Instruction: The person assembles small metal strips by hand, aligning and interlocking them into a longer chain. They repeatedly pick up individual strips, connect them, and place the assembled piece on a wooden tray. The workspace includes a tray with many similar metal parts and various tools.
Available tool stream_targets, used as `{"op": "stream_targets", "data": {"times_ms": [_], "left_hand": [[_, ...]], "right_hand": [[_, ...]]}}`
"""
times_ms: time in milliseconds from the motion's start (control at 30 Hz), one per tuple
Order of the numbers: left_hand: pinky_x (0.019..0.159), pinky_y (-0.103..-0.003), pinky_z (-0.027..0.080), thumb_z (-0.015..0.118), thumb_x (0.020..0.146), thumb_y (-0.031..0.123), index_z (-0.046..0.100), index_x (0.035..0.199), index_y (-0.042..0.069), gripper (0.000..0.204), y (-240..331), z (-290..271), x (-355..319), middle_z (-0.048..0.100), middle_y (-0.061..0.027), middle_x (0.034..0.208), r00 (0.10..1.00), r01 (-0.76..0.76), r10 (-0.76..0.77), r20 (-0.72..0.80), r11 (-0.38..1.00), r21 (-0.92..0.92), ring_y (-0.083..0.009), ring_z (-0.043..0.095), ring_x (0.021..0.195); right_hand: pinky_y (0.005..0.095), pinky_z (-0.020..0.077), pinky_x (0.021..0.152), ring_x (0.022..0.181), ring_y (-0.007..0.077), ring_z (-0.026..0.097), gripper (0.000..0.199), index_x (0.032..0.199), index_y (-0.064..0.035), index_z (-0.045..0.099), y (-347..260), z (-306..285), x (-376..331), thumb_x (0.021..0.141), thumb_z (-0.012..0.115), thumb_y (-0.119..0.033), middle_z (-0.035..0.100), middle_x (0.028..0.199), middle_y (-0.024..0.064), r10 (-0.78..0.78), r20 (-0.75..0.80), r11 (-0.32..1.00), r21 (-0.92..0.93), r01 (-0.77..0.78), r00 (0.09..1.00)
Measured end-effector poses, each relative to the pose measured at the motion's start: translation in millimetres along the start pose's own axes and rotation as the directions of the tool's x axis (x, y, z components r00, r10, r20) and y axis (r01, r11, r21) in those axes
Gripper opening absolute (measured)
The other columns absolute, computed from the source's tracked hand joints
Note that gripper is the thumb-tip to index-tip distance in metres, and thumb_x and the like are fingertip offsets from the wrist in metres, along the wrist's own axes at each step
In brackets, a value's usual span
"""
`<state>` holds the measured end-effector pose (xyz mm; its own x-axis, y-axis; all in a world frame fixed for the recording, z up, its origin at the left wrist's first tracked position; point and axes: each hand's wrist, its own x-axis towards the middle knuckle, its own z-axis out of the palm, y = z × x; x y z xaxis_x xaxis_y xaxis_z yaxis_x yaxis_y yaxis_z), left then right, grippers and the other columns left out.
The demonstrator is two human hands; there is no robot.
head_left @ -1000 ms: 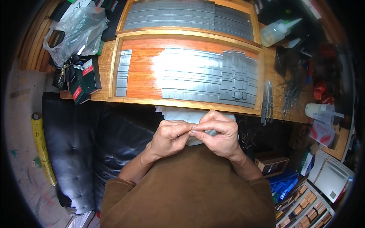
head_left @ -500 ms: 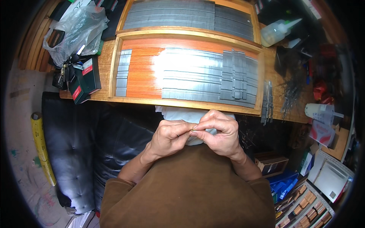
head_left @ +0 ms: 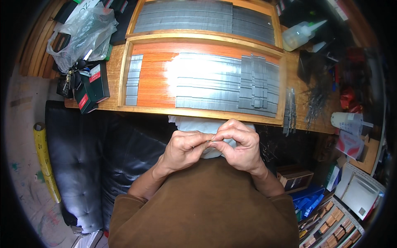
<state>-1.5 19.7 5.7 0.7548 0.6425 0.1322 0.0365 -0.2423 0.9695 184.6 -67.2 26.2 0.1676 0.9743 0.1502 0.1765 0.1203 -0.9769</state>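
Observation:
My left hand (head_left: 187,148) and my right hand (head_left: 239,145) meet fingertip to fingertip in front of my chest, above a white cloth (head_left: 191,123) on my lap. Both are closed in a pinch. Whatever lies between the fingertips is tiny and mostly covered, so I cannot make out its kind. Just beyond my hands is the near edge of a wooden tray (head_left: 194,110) with an orange bottom. Rows of flat grey strips (head_left: 209,80) lie in it, several of them stacked crosswise toward the right.
A second tray (head_left: 186,32) of grey strips sits behind. Dark boxes (head_left: 94,93), keys (head_left: 74,78) and a plastic bag (head_left: 84,39) are at left; a squeeze bottle (head_left: 298,35), loose strips (head_left: 290,111) and a plastic cup (head_left: 346,121) at right. A black leather seat (head_left: 120,153) stands left of me.
Hardly anything differs. My fingertips have shifted very slightly against each other, still pinched together in the same place.

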Motion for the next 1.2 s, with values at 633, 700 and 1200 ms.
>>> {"op": "stream_targets", "data": {"times_ms": [633,700,1200], "left_hand": [[0.071,-0.027,0.06,0.076,0.09,-0.008,0.079,0.111,-0.004,0.022,7,-3,1,0.081,-0.0174,0.096,0.99,0.013,-0.016,-0.138,1.0,-0.024,-0.0187,0.079,0.079],[0.078,-0.028,0.062,0.074,0.09,-0.011,0.079,0.109,-0.005,0.021,6,2,8,0.082,-0.0167,0.099,0.992,0.032,-0.043,-0.12,0.995,-0.093,-0.0204,0.08,0.086],[0.067,-0.027,0.058,0.077,0.088,-0.009,0.079,0.109,-0.004,0.022,39,16,31,0.08,-0.015,0.09,0.994,-0.082,0.083,0.068,0.997,-0.013,-0.0203,0.078,0.076]], "right_hand": [[0.0284,0.0532,0.069,0.076,0.0158,0.068,0.006,0.085,0.0,0.077,-64,-80,1,0.085,0.076,0.006,0.072,0.085,0.0084,-0.052,-0.241,0.959,-0.283,-0.019,0.969],[0.027,0.0523,0.071,0.079,0.0112,0.066,0.008,0.086,0.002,0.076,-90,-135,-6,0.089,0.07,0.005,0.071,0.081,0.0055,-0.045,-0.456,0.926,-0.352,-0.133,0.889],[0.0339,0.0549,0.07,0.08,0.0223,0.07,0.011,0.089,-0.001,0.077,-75,-70,-3,0.081,0.084,0.002,0.071,0.087,0.0093,0.009,-0.06,0.948,-0.317,-0.027,0.998]]}}
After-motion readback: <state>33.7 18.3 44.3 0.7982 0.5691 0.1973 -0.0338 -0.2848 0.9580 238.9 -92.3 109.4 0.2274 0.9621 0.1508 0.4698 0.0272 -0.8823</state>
